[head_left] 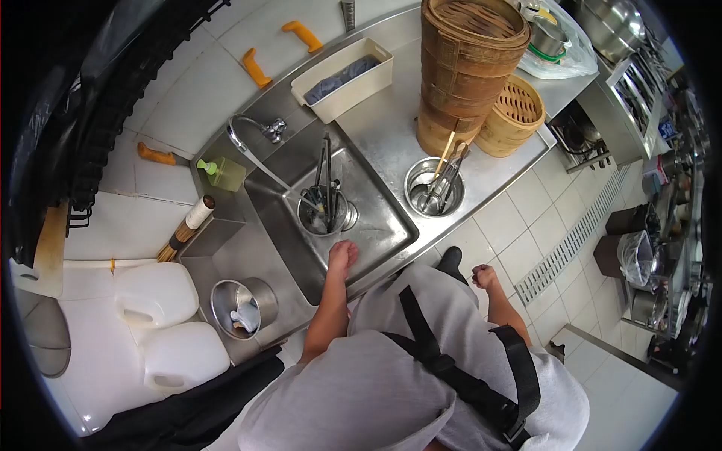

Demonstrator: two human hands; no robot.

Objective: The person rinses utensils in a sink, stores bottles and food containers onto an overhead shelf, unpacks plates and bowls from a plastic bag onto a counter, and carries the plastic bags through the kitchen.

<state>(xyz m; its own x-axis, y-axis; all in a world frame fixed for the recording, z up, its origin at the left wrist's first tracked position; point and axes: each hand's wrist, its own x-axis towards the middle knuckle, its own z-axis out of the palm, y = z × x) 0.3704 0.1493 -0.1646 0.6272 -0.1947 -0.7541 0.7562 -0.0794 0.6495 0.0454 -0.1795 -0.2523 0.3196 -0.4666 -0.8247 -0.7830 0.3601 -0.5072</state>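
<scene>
My left hand (343, 257) hangs over the front part of the steel sink (380, 214), its fingers curled and nothing visible in them. Just beyond it, a metal pot (310, 223) stands in the sink with tongs (325, 169) and other utensils upright inside. The long faucet (242, 143) reaches from the back of the sink toward this pot. On the right, my right hand (483, 276) is held away from the counter above the tiled floor. Its fingers are folded in, and I see nothing in them.
Right of the sink, a round container (435, 188) of utensils sits near tall stacked bamboo steamers (470, 75). A cream bin (346, 79) stands behind. To the left are a steel pot (244, 308), white jugs (158, 293), a bamboo brush (186, 228) and a soap bottle (226, 174).
</scene>
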